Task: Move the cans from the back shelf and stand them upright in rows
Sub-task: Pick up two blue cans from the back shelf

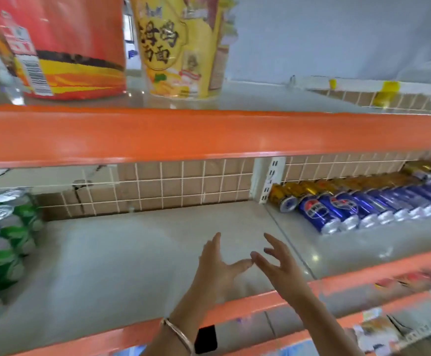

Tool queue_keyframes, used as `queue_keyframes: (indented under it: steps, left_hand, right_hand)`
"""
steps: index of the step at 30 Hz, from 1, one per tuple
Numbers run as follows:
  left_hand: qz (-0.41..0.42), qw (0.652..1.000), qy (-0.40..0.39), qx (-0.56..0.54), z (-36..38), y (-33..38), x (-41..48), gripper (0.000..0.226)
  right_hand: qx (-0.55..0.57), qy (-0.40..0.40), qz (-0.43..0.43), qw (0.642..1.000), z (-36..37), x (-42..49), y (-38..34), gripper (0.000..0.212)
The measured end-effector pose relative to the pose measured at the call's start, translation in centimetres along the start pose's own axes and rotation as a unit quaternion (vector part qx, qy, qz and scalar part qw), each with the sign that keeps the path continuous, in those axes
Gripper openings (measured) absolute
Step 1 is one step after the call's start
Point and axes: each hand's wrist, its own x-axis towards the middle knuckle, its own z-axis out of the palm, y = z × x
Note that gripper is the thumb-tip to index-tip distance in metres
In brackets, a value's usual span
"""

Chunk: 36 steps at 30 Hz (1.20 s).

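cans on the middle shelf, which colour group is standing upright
The green cans at the far left: they stand upright, silver tops up, while the blue cans and gold cans on the right lie on their sides.

blue cans [317, 213]: shiny metal, bare silver ends | green cans [16, 222]: glossy metal, silver tops | shelf board [132, 253]: smooth, pale, slightly reflective | shelf edge [183, 134]: glossy orange, smooth | noodle cup [181, 47]: glossy printed wrap | bracelet [179, 334]: polished metal
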Motion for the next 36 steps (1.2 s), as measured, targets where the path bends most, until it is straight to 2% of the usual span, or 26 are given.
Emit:
queue_keyframes:
  steps: [8, 9, 12, 13, 15, 17, 19, 22, 23, 27, 30, 32, 34, 36]
  left_hand:
    - [0.003, 0.993, -0.064, -0.102, 14.9, 7.1, -1.1, 0.104]
    - [0.008, 0.992, -0.073, -0.101, 16.8, 7.8, -1.3, 0.1]
    - [0.02, 0.987, -0.099, -0.125, 21.3, 9.9, -2.0, 0.069]
    - [0.023, 0.986, -0.105, -0.131, 22.5, 10.3, -2.0, 0.073]
    - [0.011, 0.985, -0.121, -0.124, 24.5, 11.3, -1.9, 0.102]
    - [0.017, 0.985, -0.127, -0.118, 26.2, 12.2, -1.6, 0.11]
    - [0.024, 0.987, -0.12, -0.104, 27.5, 12.7, -0.7, 0.098]
    - [0.032, 0.99, -0.087, -0.11, 28.1, 13.1, 1.7, 0.057]
    - [0.021, 0.99, -0.074, -0.116, 28.1, 13.1, 2.7, 0.052]
    - [-0.013, 0.996, -0.016, -0.09, 27.6, 13.2, 6.9, 0.057]
    - [-0.015, 0.995, -0.004, -0.101, 27.0, 13.0, 10.5, 0.043]
    - [-0.048, 0.994, 0.02, -0.096, 26.7, 13.1, 13.0, 0.035]
    - [-0.092, 0.992, 0.036, -0.072, 26.8, 13.2, 15.4, 0.052]
    - [-0.121, 0.991, 0.045, -0.045, 26.9, 13.1, 17.5, 0.076]
  right_hand:
    - [0.046, 0.098, 0.05, 0.993, -14.8, -3.6, 6.2, 0.066]
    - [0.051, 0.107, 0.052, 0.992, -16.4, -4.0, 6.8, 0.067]
    - [0.065, 0.128, 0.069, 0.987, -20.9, -5.2, 8.0, 0.069]
    - [0.063, 0.129, 0.073, 0.987, -22.2, -5.4, 8.2, 0.07]
    - [0.066, 0.136, 0.076, 0.986, -24.5, -5.7, 8.8, 0.074]
    - [0.073, 0.146, 0.081, 0.983, -26.1, -5.8, 9.4, 0.075]
    - [0.088, 0.15, 0.087, 0.981, -27.3, -5.9, 9.9, 0.076]
    - [0.097, 0.145, 0.093, 0.98, -28.9, -5.6, 10.6, 0.078]
    - [0.099, 0.142, 0.1, 0.98, -29.3, -5.3, 11.0, 0.078]
    - [0.124, 0.139, 0.135, 0.973, -30.5, -2.9, 12.3, 0.069]
    - [0.116, 0.125, 0.158, 0.973, -30.8, 0.4, 12.7, 0.069]
    - [0.092, 0.102, 0.168, 0.976, -30.6, 2.9, 12.9, 0.06]
    - [0.051, 0.067, 0.173, 0.981, -30.4, 5.6, 12.8, 0.039]
    - [0.021, 0.016, 0.17, 0.985, -30.2, 8.2, 12.5, 0.033]
